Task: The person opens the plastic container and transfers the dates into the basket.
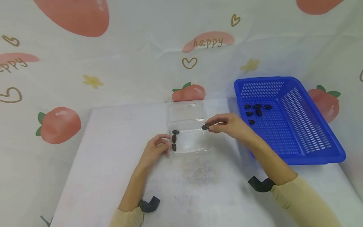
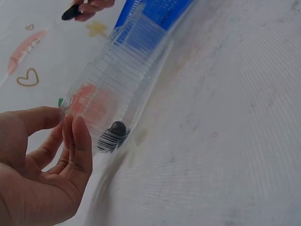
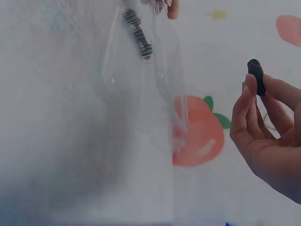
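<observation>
My right hand [image 1: 231,126] pinches a dark brown date [image 1: 206,126] between thumb and fingertips, above the right side of an open clear plastic box [image 1: 193,140]. In the right wrist view the held date [image 3: 256,76] stands nearly upright between the fingertips. My left hand [image 1: 154,149] is at the box's left side; in the left wrist view its thumb and fingers pinch the rim of the box [image 2: 113,84]. Three dates [image 1: 174,138] lie in a column along the box's left wall. The box's lid [image 1: 187,112] is folded back, away from me.
A blue plastic basket [image 1: 314,124] stands on the right of the white table [image 1: 113,157], with several dates [image 1: 257,106] at its left end. Behind the table hangs a pale cloth [image 1: 136,63] printed with peaches. Dark bands [image 1: 149,204] sit on both wrists.
</observation>
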Demonstrator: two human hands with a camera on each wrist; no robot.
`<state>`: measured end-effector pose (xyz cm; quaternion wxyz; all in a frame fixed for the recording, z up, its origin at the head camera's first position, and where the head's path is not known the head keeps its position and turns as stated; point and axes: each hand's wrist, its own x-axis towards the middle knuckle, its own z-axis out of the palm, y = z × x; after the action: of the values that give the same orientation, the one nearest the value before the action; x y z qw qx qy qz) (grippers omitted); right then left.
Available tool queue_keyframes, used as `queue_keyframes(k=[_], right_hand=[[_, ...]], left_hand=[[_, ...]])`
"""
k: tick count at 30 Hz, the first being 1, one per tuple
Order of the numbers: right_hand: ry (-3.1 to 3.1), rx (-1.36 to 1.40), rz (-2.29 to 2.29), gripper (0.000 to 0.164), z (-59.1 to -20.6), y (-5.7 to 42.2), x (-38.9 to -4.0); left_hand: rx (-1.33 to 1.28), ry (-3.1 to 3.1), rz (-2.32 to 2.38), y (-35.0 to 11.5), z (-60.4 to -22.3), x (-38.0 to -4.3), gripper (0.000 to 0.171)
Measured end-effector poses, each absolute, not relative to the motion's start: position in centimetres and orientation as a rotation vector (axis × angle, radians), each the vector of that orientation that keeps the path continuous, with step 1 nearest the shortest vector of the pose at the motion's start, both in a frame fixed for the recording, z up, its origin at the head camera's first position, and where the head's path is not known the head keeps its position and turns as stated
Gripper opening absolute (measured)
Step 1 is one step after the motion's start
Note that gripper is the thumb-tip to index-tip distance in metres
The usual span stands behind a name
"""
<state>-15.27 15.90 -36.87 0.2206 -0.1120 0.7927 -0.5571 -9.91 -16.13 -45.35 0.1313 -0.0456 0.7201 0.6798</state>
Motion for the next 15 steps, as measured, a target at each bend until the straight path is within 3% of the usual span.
queue_keyframes(k=[15], right_hand=[[2.318,-0.153,-1.545,0.040,-35.3,23.1,-14.5]], left_hand=[[-0.131,2.094,1.982,-16.0,-45.5,-10.1,0.031]])
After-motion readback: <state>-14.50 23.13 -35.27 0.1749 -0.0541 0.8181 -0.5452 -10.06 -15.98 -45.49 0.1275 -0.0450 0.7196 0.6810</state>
